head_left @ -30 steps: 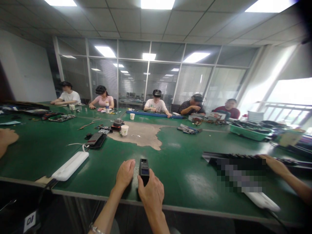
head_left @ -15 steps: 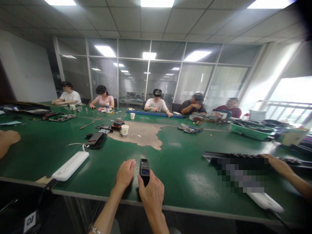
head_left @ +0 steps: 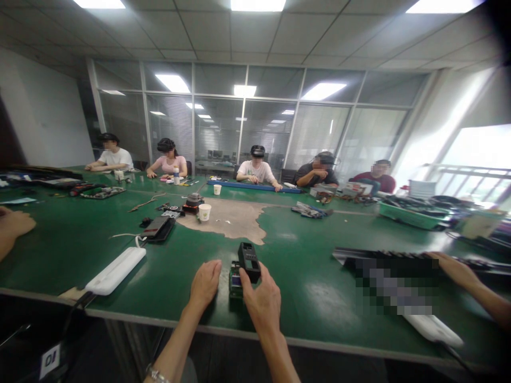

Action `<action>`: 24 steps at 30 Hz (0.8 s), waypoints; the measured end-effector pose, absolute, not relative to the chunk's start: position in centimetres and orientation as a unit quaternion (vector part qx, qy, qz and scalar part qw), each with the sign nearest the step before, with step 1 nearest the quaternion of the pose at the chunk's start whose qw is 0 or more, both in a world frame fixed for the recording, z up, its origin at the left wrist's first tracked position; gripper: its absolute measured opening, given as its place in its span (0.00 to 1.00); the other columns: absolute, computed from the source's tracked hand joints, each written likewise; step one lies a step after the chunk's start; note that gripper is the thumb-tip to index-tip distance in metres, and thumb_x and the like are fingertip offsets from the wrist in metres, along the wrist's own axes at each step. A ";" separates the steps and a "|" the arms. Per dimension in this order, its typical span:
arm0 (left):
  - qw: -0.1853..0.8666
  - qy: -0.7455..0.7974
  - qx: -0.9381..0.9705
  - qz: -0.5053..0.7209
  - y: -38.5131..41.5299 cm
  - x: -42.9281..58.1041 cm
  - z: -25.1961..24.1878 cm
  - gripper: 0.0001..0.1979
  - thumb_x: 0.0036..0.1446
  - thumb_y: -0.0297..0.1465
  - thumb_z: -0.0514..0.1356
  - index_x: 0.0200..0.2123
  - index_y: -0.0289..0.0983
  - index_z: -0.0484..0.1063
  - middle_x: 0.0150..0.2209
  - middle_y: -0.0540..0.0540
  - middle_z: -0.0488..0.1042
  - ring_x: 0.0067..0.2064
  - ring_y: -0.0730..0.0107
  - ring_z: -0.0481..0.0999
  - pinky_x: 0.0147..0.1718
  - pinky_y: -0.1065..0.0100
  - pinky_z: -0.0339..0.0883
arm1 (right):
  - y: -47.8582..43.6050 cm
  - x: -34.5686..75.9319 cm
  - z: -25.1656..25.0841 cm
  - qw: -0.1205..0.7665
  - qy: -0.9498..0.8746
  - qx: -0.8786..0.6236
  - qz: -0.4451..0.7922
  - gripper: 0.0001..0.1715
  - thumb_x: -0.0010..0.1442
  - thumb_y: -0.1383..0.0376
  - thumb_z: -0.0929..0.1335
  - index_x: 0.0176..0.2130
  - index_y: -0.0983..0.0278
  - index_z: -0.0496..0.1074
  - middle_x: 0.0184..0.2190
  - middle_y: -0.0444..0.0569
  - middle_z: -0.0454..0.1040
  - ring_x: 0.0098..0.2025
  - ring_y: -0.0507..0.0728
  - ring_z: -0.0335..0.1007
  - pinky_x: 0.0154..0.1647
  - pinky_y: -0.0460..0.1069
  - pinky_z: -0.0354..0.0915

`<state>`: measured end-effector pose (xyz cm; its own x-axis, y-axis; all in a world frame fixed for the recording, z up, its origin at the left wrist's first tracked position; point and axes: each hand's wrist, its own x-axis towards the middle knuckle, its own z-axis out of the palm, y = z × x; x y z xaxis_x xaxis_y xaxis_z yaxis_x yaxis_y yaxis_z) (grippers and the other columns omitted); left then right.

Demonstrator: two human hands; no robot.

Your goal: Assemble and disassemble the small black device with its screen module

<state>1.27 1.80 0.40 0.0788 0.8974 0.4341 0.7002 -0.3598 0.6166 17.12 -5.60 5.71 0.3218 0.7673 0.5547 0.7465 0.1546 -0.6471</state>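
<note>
- Just now the black cover (head_left: 248, 256) came up: half a second ago it and the green circuit board (head_left: 236, 293) sat as one black device; now I see two parts.
- Right hand (head_left: 262, 300): clamped on the black cover, thumb along its near left side; it has moved up and slightly rightward.
- Green circuit board: on the table (head_left: 295, 250), between my hands, just left of my right thumb; its small screen (head_left: 235, 282) shows without the cover over it.
- Cover sits tilted, above and ahead of the board; can't tell whether their edges touch.
- Left hand (head_left: 205, 284): loosely curled beside the board, apart from it, same spot as before; palm side hidden, can't tell if it grips anything.
- My judgement: uncovering looks basically done, insides exposed, board seemingly unheld.
- Unchanged: white power strip (head_left: 115, 271) left of my left hand, paper cup (head_left: 205, 213) beyond both hands, co-worker's hand (head_left: 451, 270) well off to my right.
</note>
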 end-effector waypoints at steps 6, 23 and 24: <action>0.130 0.551 0.724 0.395 1.7 1.4 0.7 0.22 0.66 0.40 0.43 0.48 0.39 0.72 0.49 0.44 0.75 0.52 0.65 0.72 0.55 0.65 0.60 | -5.3 20.4 3.3 0.468 -0.560 -0.683 -0.003 0.26 0.59 0.51 0.62 0.52 0.64 0.66 0.45 0.54 0.74 0.47 0.60 0.70 0.48 0.52 0.61; 0.128 0.551 0.724 0.394 1.5 1.5 1.2 0.21 0.66 0.39 0.42 0.44 0.41 0.74 0.47 0.46 0.76 0.50 0.66 0.73 0.53 0.65 0.62 | -6.0 21.5 0.2 0.417 -0.563 -0.713 -0.031 0.25 0.58 0.53 0.62 0.49 0.67 0.67 0.40 0.56 0.74 0.45 0.61 0.70 0.46 0.52 0.61; 0.129 0.552 0.724 0.392 1.5 1.5 1.2 0.21 0.66 0.39 0.42 0.44 0.41 0.74 0.47 0.46 0.77 0.50 0.66 0.73 0.53 0.65 0.62 | -6.0 21.5 0.1 0.413 -0.565 -0.713 -0.036 0.25 0.58 0.54 0.62 0.49 0.67 0.67 0.40 0.56 0.74 0.45 0.61 0.70 0.46 0.52 0.61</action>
